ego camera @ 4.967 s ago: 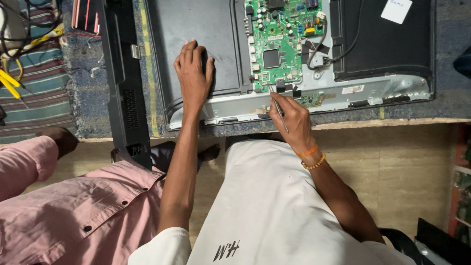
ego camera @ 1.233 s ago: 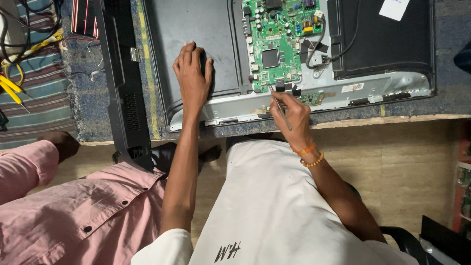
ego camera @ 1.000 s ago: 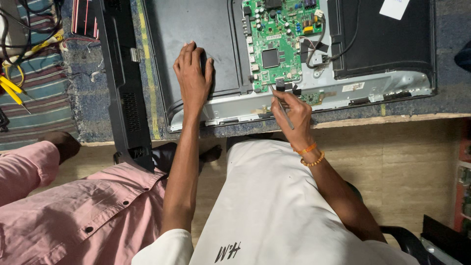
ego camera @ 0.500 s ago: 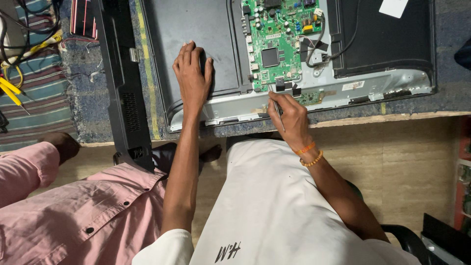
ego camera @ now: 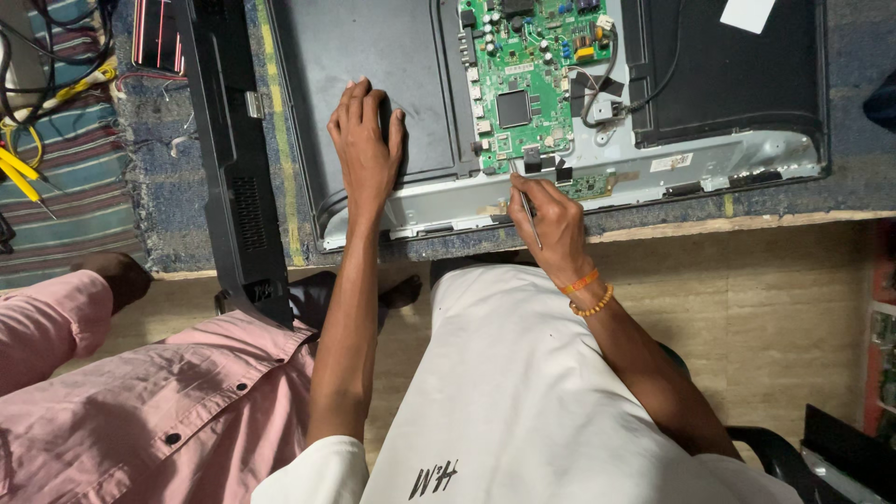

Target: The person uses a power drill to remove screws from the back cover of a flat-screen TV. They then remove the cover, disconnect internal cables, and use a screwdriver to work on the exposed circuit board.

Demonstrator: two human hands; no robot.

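At far left, yellow-handled tools (ego camera: 17, 173) lay on a striped cloth (ego camera: 65, 140), beside a second person's pink sleeve (ego camera: 56, 317). A detached black plastic frame (ego camera: 229, 159) leaned near the opened flat-screen set (ego camera: 373, 84), which lay face down on the counter (ego camera: 159, 187) with its back cover off.

The left hand (ego camera: 367, 149) lay spread flat on the dark rear panel, fingers open and grasping nothing — it pressed the set down. To its right, the green circuit board (ego camera: 518, 79) sat bolted in the middle of the chassis, black cables (ego camera: 644, 89) running off toward the dark cover (ego camera: 728, 75). The right hand (ego camera: 551, 219), orange bands at the wrist, had its grip closed around a thin metal tool (ego camera: 527, 205), the tip set against the lower metal edge of the set just below the board.

The risk, as it looked from here — a slip of that fine tip could scratch the small strip board beside it or nick a connector, and uneven pressure from the flat hand could flex the panel underneath.
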